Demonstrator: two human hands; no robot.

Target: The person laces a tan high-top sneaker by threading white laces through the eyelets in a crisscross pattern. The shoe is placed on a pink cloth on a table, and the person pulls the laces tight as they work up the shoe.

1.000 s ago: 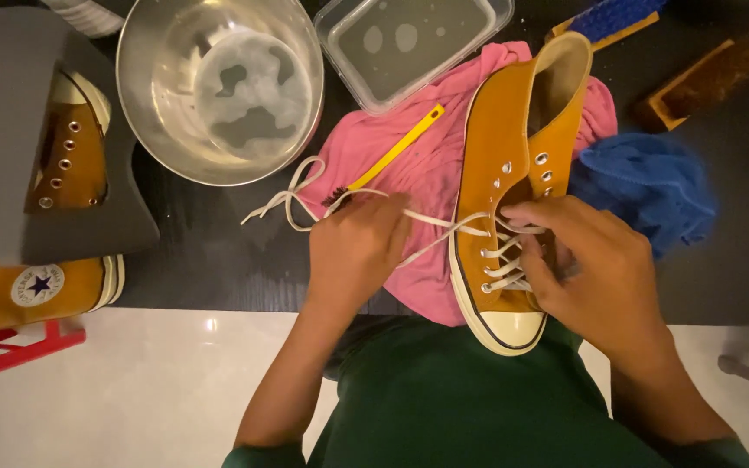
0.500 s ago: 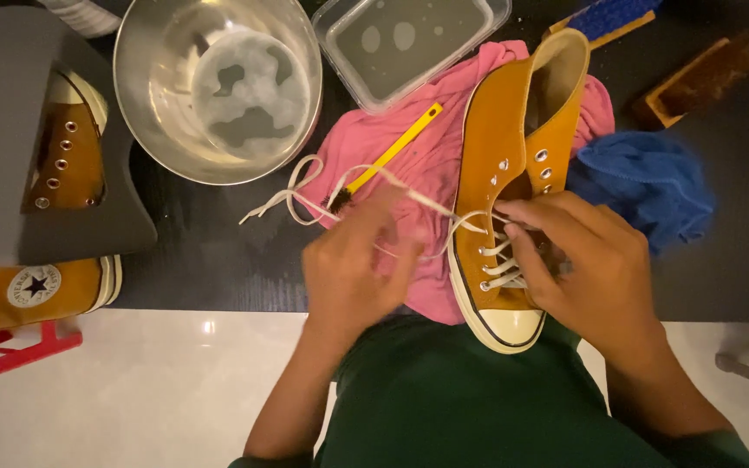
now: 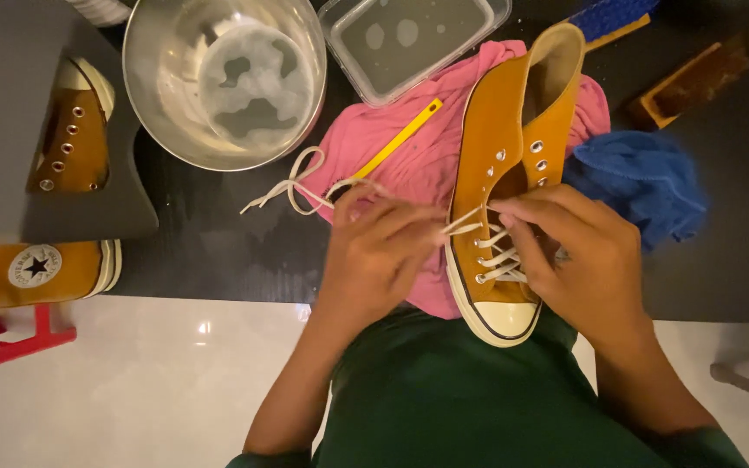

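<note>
The mustard shoe (image 3: 509, 186) lies on a pink cloth (image 3: 409, 143) on the dark worktop (image 3: 218, 251). Left of the shoe, the left hand (image 3: 374, 256) pinches the white lace (image 3: 305, 186); the right hand (image 3: 578, 260) grips the lacing over its eyelets.

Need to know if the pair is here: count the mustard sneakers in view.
2. One mustard high-top sneaker lies on the pink cloth, with the left hand pulling its white lace and the right hand on its eyelets. The other sneaker sits at far left, partly hidden by a grey board.
</note>
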